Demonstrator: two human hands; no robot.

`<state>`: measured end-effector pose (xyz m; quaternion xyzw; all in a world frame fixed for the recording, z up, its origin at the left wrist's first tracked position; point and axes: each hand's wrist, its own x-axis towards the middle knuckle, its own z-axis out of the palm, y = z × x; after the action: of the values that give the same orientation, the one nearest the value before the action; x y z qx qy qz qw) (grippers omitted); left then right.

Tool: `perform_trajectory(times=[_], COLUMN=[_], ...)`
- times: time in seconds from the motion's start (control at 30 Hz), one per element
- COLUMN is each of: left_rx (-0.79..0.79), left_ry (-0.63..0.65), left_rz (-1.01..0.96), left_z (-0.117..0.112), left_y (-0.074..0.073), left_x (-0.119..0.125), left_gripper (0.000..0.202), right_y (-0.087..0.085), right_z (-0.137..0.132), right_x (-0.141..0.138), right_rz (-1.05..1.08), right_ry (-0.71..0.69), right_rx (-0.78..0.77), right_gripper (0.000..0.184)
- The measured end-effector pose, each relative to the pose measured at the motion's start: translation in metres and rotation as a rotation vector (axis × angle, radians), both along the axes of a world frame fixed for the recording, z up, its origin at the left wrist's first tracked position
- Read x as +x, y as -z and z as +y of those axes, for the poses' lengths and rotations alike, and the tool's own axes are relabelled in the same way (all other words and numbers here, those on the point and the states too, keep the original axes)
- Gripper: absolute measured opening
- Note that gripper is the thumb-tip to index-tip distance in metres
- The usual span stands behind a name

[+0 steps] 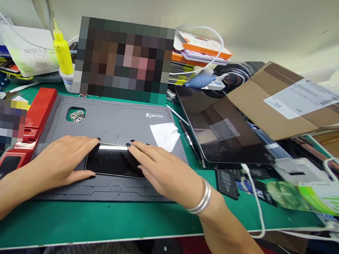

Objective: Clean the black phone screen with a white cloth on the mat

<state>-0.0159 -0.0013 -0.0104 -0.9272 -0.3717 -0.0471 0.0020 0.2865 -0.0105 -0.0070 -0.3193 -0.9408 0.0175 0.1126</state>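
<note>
A black-screened smartphone lies flat on a grey WKTOO work mat, with a bright glare along its upper edge. My left hand grips its left end, fingers at the top edge and thumb along the bottom. My right hand lies over its right end, fingertips on the glass, hiding that part of the phone. A silver bangle circles my right wrist. Above my right fingers, a white paper sheet rests on the mat.
A red tool stands against the mat's left side, on a green bench mat. Behind are a yellow glue bottle and a pixelated, blurred object. To the right lie a dark glass panel, a cardboard box and a white cable.
</note>
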Motion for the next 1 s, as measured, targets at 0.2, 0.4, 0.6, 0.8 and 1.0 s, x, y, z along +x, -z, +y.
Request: perform_trajectory(times=[0.2,0.4,0.6,0.8,1.0], left_rx=[-0.051,-0.044,-0.015,-0.015,0.004], left_ry=[-0.028,-0.007,0.006,0.006,0.010], left_rz=[-0.035,-0.072,-0.066,-0.053,-0.049], left_z=[0.000,-0.003,-0.005,-0.004,-0.005], left_y=[-0.001,-0.006,-0.008,-0.006,-0.006], left_x=[0.001,0.007,0.010,0.008,0.009], left_gripper=[0.055,0.047,0.044,0.046,0.045], right_y=[-0.003,0.001,0.005,0.009,0.012], right_z=[-0.001,0.002,0.003,0.005,0.009], right_x=[0.001,0.003,0.005,0.006,0.006], right_rz=[0.089,0.229,0.350,0.379,0.448], right_ry=[0.061,0.170,0.267,0.275,0.300], right_rx=[-0.128,-0.223,-0.298,-0.297,-0.329], right_gripper=[0.054,0.047,0.043,0.034,0.033])
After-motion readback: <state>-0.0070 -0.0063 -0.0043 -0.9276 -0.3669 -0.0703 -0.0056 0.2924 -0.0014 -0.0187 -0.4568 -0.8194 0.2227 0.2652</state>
